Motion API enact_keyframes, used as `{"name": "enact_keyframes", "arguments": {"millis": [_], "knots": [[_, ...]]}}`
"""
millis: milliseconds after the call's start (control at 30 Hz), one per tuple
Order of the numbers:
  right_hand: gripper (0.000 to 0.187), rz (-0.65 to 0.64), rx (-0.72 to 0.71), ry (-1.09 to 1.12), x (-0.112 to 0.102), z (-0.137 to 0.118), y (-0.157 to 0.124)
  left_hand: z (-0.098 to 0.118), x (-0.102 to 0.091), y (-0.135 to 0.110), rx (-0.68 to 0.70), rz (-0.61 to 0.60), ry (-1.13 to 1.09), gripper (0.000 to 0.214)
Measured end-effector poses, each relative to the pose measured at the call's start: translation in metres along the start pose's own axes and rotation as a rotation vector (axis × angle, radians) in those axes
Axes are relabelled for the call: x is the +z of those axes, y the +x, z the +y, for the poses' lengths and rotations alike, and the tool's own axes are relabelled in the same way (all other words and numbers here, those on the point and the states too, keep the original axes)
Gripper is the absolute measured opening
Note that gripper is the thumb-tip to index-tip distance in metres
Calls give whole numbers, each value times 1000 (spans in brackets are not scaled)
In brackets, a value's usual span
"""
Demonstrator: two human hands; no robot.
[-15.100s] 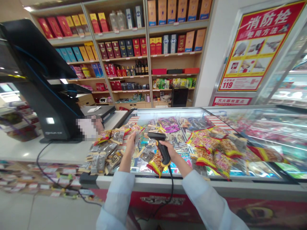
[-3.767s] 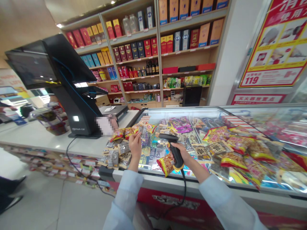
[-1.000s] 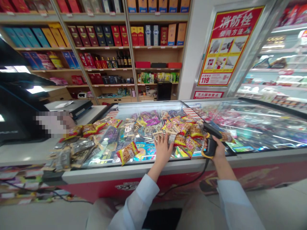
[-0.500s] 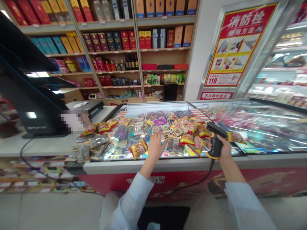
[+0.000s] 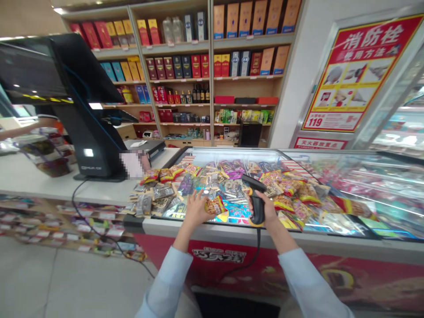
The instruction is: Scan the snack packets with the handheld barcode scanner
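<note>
My left hand (image 5: pixel 197 210) is closed around the left end of a small yellow-and-red snack bag (image 5: pixel 216 206), thumb toward me and fingers on the far side. The hand covers part of the bag. My right hand (image 5: pixel 267 212) grips a black barcode scanner (image 5: pixel 257 206) with yellow trim by its handle, its head tilted toward the left. A cable (image 5: pixel 258 243) hangs from the handle. Several yellow-and-red snack bags (image 5: pixel 286 204) lie piled right of the scanner. Clear-and-brown packets (image 5: pixel 162 191) are heaped to the left, and purple packets (image 5: pixel 232 168) lie farther back.
The packets lie on a glass-topped chest freezer (image 5: pixel 238 229) with a grey front rim. A counter (image 5: pixel 99 190) on the left bears a black monitor stand (image 5: pixel 94 145) and stacked tubs (image 5: pixel 53 159). Behind are shelves (image 5: pixel 212 79) of boxes. Another person's arm (image 5: pixel 20 130) shows at far left.
My left hand has gone left from the packets to the snack bag and closed on it. My right hand has brought the scanner leftward, nearer the bag. The view has swung left.
</note>
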State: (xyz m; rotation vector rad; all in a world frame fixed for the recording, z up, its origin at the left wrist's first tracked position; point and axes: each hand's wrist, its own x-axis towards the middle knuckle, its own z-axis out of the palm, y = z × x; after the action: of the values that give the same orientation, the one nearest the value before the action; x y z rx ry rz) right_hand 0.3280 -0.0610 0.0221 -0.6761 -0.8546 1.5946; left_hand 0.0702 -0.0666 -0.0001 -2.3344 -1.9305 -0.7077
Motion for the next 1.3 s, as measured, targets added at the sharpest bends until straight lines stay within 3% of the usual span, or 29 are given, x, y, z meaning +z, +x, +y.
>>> {"name": "enact_keyframes", "arguments": {"millis": [167, 300, 500, 633, 833, 1300], "knots": [[24, 3, 82, 16, 36, 39, 11, -31, -6, 16, -154, 29, -44, 48], [26, 12, 148, 15, 52, 66, 13, -43, -1, 20, -238, 314, -20, 61], [26, 47, 188, -53, 52, 75, 11, -36, 2, 16, -228, 510, 67, 61], [30, -13, 192, -85, 49, 76, 11, -38, 3, 16, -235, 600, 69, 59], [32, -75, 188, -116, 50, 79, 8, -39, 5, 17, -249, 639, 64, 56], [31, -56, 135, -106, 50, 82, 10, -35, 2, 19, -265, 614, 68, 56]]}}
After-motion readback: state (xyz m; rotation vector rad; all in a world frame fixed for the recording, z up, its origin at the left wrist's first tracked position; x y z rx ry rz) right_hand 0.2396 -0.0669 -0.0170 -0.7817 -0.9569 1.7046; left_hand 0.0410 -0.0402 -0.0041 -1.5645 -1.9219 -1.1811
